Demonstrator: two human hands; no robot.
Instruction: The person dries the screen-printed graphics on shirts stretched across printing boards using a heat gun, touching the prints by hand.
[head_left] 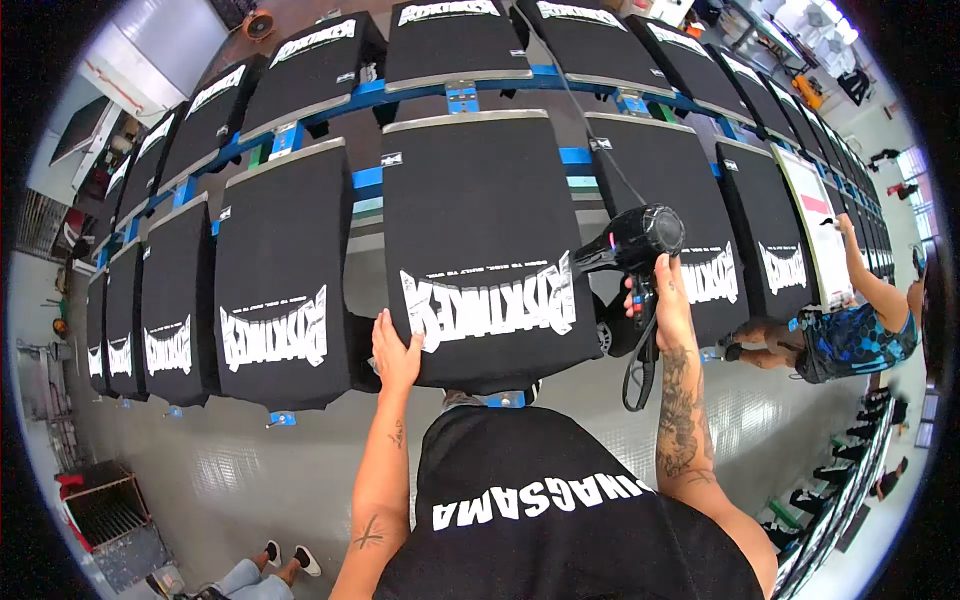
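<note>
In front of me a black T-shirt (470,200) with white lettering is stretched over a flat printing board. My right hand (668,300) is closed around the handle of a black hair dryer (655,230). The dryer's nozzle points left, at the right end of the white print (490,305), and its cord runs up across the boards. Against the left lower edge of the same shirt rests my left hand (397,352), fingers stretched out and holding nothing.
More black shirts (275,260) on boards line both sides of a blue metal rail (370,97). To the right a co-worker (860,340) reaches over a framed screen (815,225). A person's legs (270,580) show at lower left, near a metal rack (110,510).
</note>
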